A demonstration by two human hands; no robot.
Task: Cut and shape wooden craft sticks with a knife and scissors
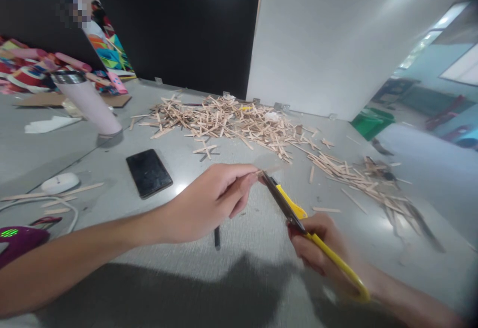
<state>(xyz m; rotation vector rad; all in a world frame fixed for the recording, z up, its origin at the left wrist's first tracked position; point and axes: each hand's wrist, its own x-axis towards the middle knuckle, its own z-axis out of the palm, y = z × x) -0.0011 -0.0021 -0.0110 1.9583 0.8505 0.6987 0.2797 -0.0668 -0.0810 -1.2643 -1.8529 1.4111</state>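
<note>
My left hand (214, 201) is closed in a pinch on a thin wooden stick (276, 167), which points right and is slightly blurred. In my right hand (321, 243) is a pair of scissors (281, 198) with yellow handles and dark metal blades. The blade tips meet the stick right beside my left fingertips. Whether the blades are parted cannot be made out. Beyond my hands spreads a heap of short wooden sticks (220, 121), with a crossed piece (205, 150) standing apart in front of it. A dark stick-like object (217, 237) lies below my left hand.
A phone (149, 172) lies left of my left hand. Farther left are a pale tumbler (89, 101), a white mouse (59, 182) and a purple device (24, 241) with a cable. More sticks (358, 178) trail rightward. Black and white panels stand behind; a green bin (371, 123) is at right.
</note>
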